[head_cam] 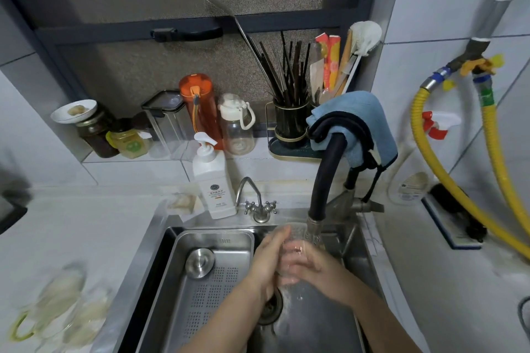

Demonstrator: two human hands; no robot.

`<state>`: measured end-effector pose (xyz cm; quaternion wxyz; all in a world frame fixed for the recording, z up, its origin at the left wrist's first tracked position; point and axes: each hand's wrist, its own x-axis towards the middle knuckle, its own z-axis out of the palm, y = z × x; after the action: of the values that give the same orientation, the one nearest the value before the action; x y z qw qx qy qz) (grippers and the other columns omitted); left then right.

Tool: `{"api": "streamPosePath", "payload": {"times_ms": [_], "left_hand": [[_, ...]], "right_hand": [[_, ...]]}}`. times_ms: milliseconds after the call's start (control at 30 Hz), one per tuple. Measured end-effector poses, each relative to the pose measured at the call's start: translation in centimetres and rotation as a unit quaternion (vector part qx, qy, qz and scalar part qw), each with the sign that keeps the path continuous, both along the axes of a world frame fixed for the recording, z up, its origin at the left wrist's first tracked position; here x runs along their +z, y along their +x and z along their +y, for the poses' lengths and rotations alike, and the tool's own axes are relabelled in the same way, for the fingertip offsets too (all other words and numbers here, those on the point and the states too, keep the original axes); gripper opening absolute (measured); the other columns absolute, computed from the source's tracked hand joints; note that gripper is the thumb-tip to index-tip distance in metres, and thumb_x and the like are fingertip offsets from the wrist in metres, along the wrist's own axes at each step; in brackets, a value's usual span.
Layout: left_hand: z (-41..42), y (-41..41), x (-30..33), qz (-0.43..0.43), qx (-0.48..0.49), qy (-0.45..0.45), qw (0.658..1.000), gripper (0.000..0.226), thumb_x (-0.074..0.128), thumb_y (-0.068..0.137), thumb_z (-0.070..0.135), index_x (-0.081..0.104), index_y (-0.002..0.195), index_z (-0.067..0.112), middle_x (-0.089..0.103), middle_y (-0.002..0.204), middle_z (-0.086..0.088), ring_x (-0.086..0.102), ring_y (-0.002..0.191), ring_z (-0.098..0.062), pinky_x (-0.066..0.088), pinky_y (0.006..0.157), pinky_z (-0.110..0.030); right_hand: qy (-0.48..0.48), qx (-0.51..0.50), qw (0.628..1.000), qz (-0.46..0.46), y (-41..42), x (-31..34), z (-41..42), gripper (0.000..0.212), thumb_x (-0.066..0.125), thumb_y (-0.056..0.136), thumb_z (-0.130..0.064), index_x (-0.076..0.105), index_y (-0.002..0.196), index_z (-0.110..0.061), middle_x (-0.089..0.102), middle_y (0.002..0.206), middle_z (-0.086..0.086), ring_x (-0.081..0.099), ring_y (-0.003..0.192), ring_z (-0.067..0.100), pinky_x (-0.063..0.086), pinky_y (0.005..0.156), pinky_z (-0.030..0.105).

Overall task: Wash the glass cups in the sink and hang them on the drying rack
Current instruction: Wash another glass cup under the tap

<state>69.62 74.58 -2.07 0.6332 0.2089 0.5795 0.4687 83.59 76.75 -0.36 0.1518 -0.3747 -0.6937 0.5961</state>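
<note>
A steel sink fills the lower middle, set into a pale counter. Inside its left half sits a perforated steel tray with a round steel plug lying on it; the drain shows just beside the tray, below the hands.

A black tap arches over the sink's back right, a blue cloth draped over its top, and water runs from its nozzle. A smaller chrome tap stands at the back rim. Two yellow hoses curve down the right wall.

On the ledge behind stand a caddy of dark chopsticks, an orange bottle, a clear bottle with a white cap, a clear box and a brown jar. A white pump bottle stands at the sink's back rim; its label carries small print too blurred to read.

At the counter's lower left lie blurred glass cups, one with a yellow-green handle.

Over the sink, right under the running water, a glass is held between both hands. The left hand lies along its left side, fingers fairly straight against it. The right hand wraps its fingers round the glass from the right.
</note>
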Motion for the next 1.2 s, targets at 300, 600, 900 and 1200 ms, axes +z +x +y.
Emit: {"api": "streamPosePath", "payload": {"times_ms": [300, 600, 900, 1200], "left_hand": [[-0.6, 0.7, 0.2, 0.105, -0.091, 0.106, 0.985, 0.086, 0.063, 0.088, 0.044, 0.01, 0.154, 0.029, 0.026, 0.157, -0.003, 0.031, 0.139, -0.012, 0.031, 0.105, -0.023], [0.4, 3.1, -0.4, 0.123, -0.064, 0.142, 0.98, 0.058, 0.072, 0.084, 0.037, 0.046, 0.136, 0.031, 0.059, 0.131, -0.003, 0.064, 0.103, -0.001, 0.051, 0.077, -0.01], [-1.0, 1.0, -0.3, 0.046, -0.034, 0.077, 0.995, 0.094, 0.08, 0.061, 0.063, 0.031, 0.141, 0.049, 0.038, 0.15, 0.004, 0.043, 0.135, -0.016, 0.038, 0.111, -0.046], [-2.6, -1.6, -0.1, -0.034, 0.006, 0.049, 0.998, 0.044, 0.056, 0.086, 0.052, 0.057, 0.124, 0.028, 0.066, 0.123, -0.006, 0.065, 0.111, -0.03, 0.054, 0.088, -0.054]], "right_hand": [[-0.059, -0.196, 0.971, 0.12, 1.1, -1.5, -1.0, 0.028, 0.054, 0.095, -0.014, 0.058, 0.122, -0.022, 0.073, 0.106, -0.002, 0.07, 0.097, 0.01, 0.053, 0.094, 0.032], [-0.083, -0.231, 0.949, 0.197, 3.2, -0.1, -2.1, 0.027, 0.05, 0.094, -0.01, 0.063, 0.117, -0.018, 0.073, 0.102, 0.008, 0.07, 0.096, 0.013, 0.054, 0.078, 0.019], [0.001, -0.27, 0.959, 0.087, 1.2, -0.9, -1.7, 0.023, 0.051, 0.098, -0.021, 0.062, 0.113, -0.033, 0.073, 0.083, -0.007, 0.068, 0.074, -0.001, 0.05, 0.075, 0.016], [0.047, -0.187, 0.981, 0.007, -0.5, -1.4, -0.7, 0.04, 0.071, 0.074, -0.054, 0.057, 0.111, -0.056, 0.046, 0.133, -0.014, 0.048, 0.123, 0.006, 0.042, 0.106, 0.041]]}}
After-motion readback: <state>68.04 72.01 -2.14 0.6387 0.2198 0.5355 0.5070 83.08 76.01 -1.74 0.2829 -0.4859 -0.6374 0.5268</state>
